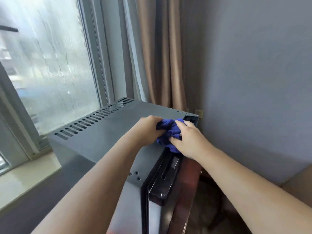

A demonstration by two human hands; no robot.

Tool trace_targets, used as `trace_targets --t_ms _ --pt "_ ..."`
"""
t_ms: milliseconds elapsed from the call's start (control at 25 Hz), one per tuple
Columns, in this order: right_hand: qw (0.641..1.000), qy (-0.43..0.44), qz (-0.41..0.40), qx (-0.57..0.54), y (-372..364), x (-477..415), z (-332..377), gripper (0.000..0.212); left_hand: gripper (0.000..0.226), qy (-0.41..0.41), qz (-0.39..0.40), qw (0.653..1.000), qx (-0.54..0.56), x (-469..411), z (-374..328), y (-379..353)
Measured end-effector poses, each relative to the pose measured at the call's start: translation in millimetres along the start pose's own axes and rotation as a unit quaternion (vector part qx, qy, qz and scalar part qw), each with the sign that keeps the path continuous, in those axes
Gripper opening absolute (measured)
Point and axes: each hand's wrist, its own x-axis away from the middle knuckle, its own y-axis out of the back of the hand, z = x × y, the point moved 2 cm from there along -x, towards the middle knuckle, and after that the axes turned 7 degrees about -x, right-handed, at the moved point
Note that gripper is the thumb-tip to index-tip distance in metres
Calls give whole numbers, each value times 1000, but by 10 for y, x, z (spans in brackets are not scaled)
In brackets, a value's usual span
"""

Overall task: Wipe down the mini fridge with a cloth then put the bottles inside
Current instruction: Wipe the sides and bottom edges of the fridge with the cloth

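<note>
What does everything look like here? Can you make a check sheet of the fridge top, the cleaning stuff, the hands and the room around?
Surface: the mini fridge has a flat dark grey top with a row of vent slots along the window side; its top looks bare apart from the cloth.
Job's things: a blue cloth sits bunched on the top near the door edge; no bottles seen.
Clutter: nothing seen.
Hands: the left hand and the right hand both grip the cloth.
Cables: nothing seen.
Surroundings: a window to the left, a tan curtain behind, a grey wall to the right, and reddish wooden furniture beside the fridge door.
</note>
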Motion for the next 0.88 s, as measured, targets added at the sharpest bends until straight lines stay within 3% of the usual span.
trace_targets --t_ms 240,400,480,640,760,880 --pt "999 4 30 -43 279 -702 -472 65 22 30 32 997 -57 -831 -210 -166" --pt "994 80 50 -59 453 -1119 -793 50 21 41 32 994 -97 -1196 -347 -207" --pt "985 148 48 -75 543 -1325 -865 44 22 62 9 994 -86 -1211 -343 -139" --pt "952 245 19 -181 586 -1806 -629 55 30 135 -111 985 7 -1133 -243 175" --pt "919 309 19 -243 441 -2265 -261 54 39 175 -192 966 -21 -1316 9 497" --pt "922 313 51 -222 64 -2738 -41 52 42 213 -176 959 -63 -1559 477 589"
